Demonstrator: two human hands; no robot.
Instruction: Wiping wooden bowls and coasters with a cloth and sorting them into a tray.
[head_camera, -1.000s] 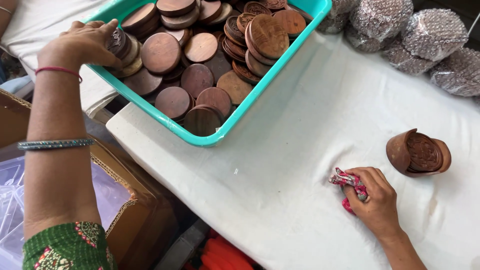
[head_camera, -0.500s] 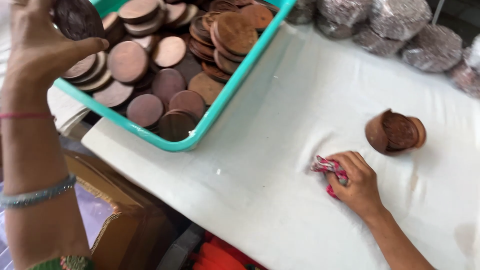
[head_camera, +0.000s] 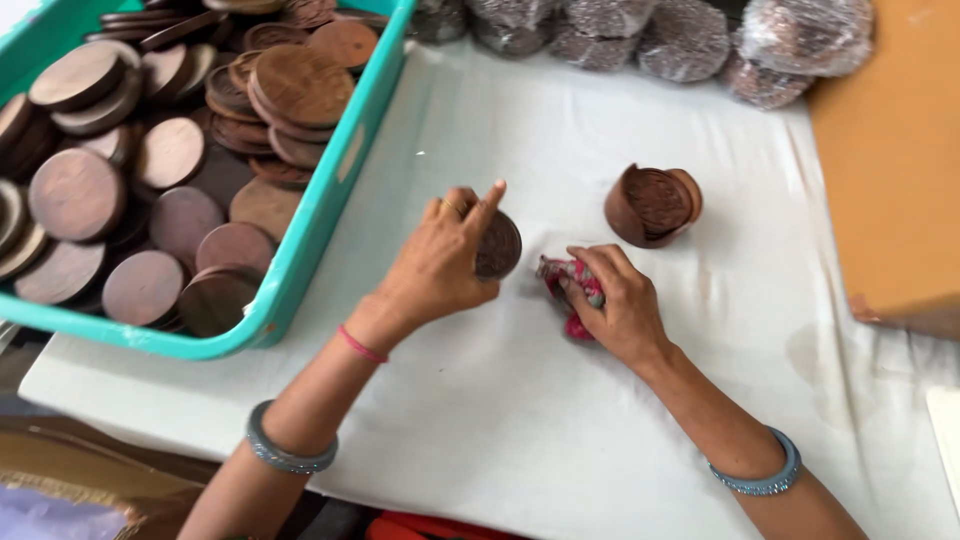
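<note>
Left hand (head_camera: 440, 265) pinching one round brown wooden disc (head_camera: 498, 245) on edge, thumb and fingers wrapped round the rim, index finger sticking up. Right hand (head_camera: 615, 305) closed tight over a crumpled red patterned rag (head_camera: 570, 290), pressed onto the white cloth (head_camera: 500, 420) just beside the disc, about mid-surface. Small stack of finished-looking discs (head_camera: 653, 205) lying on its side toward the far edge, near the rag. Teal tub (head_camera: 330, 190) full of more discs hanging over the left edge; wrapped bundles (head_camera: 700, 40) along the far edge. Best guess for wiping well: keep fingers on the rim, turn the face toward the rag, rub in circles.
</note>
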